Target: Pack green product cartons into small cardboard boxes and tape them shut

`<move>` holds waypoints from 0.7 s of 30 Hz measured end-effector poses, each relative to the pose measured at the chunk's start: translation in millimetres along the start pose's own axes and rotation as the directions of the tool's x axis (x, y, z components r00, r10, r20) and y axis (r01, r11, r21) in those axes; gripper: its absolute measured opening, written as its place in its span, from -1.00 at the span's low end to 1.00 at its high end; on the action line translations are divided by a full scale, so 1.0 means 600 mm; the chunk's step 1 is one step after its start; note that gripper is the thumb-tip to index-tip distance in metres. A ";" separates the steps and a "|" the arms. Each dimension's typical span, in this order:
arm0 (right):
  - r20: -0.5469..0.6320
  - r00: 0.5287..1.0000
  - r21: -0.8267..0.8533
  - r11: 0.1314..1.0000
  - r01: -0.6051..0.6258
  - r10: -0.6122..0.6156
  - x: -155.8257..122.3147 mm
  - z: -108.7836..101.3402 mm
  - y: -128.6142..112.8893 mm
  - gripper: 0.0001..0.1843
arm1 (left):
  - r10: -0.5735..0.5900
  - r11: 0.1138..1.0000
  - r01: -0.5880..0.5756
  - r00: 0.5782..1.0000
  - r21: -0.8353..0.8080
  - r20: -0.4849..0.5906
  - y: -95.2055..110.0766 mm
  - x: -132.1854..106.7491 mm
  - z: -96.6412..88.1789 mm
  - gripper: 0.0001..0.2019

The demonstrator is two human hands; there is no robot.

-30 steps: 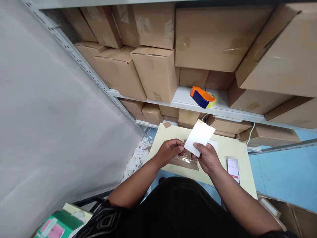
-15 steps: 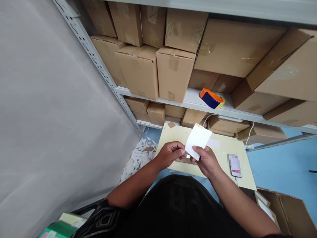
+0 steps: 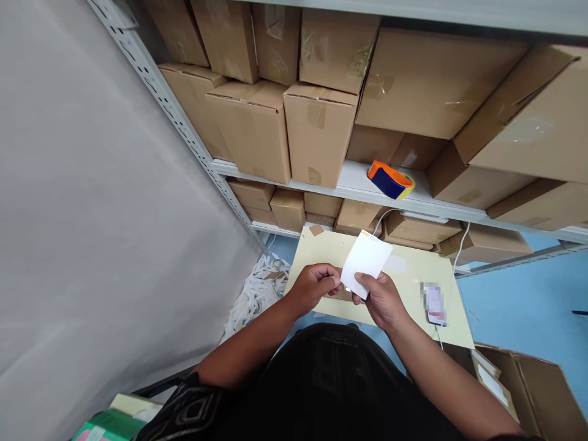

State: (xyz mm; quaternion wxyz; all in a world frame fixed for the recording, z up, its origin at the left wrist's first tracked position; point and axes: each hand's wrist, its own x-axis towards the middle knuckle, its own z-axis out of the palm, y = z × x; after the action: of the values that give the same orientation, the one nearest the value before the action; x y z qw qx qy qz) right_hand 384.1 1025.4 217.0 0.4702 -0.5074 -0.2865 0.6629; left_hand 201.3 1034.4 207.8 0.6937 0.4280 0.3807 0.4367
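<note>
My right hand [image 3: 380,298] grips a white card [image 3: 366,260] by its lower edge, thumb on its face, tilting it up over a pale yellow board [image 3: 408,285]. My left hand [image 3: 315,284] is closed in a pinch right beside the card's lower left corner, on something small I cannot make out. A clear plastic sleeve [image 3: 340,295] lies on the board, mostly hidden under both hands.
A phone [image 3: 434,304] with a cable lies on the board's right side. An orange and blue tape dispenser [image 3: 389,179] sits on the metal shelf among cardboard boxes [image 3: 316,128]. White paper strips [image 3: 255,295] litter the floor at left. An open carton [image 3: 528,383] stands at lower right.
The view has shifted slightly. Both hands stay together at the card's lower edge; the card has tipped a little lower and the plastic sleeve is more covered.
</note>
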 end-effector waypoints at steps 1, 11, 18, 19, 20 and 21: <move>0.000 1.000 0.009 1.000 -0.004 0.004 0.001 -0.004 0.001 -0.65 | -0.007 1.000 0.007 1.000 0.001 -0.005 -0.001 0.001 0.003 -0.77; 0.021 1.000 0.041 0.999 -0.009 0.008 0.008 -0.034 0.005 -0.70 | -0.037 0.999 0.038 0.999 0.020 -0.040 -0.011 0.017 0.034 -0.82; 0.027 0.999 0.058 0.998 -0.025 0.023 0.012 -0.053 0.006 -0.71 | -0.062 0.997 0.063 0.997 0.035 -0.040 -0.023 0.021 0.046 -0.86; 0.024 0.999 0.059 0.998 -0.024 0.022 0.013 -0.055 0.006 -0.71 | -0.067 0.997 0.068 0.997 0.025 -0.041 -0.026 0.022 0.046 -0.85; 0.022 1.000 0.058 0.998 -0.022 0.021 0.013 -0.057 0.006 -0.72 | -0.070 0.997 0.071 0.997 0.014 -0.041 -0.029 0.022 0.047 -0.84; 0.022 1.000 0.057 0.998 -0.022 0.021 0.014 -0.059 0.006 -0.72 | -0.072 0.997 0.072 0.997 0.005 -0.042 -0.032 0.023 0.047 -0.83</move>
State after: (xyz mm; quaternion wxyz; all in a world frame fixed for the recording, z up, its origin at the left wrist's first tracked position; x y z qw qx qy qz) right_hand 416.2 1028.1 199.3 0.4742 -0.4896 -0.2671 0.6812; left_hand 236.7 1034.9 197.5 0.6995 0.4073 0.4117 0.4188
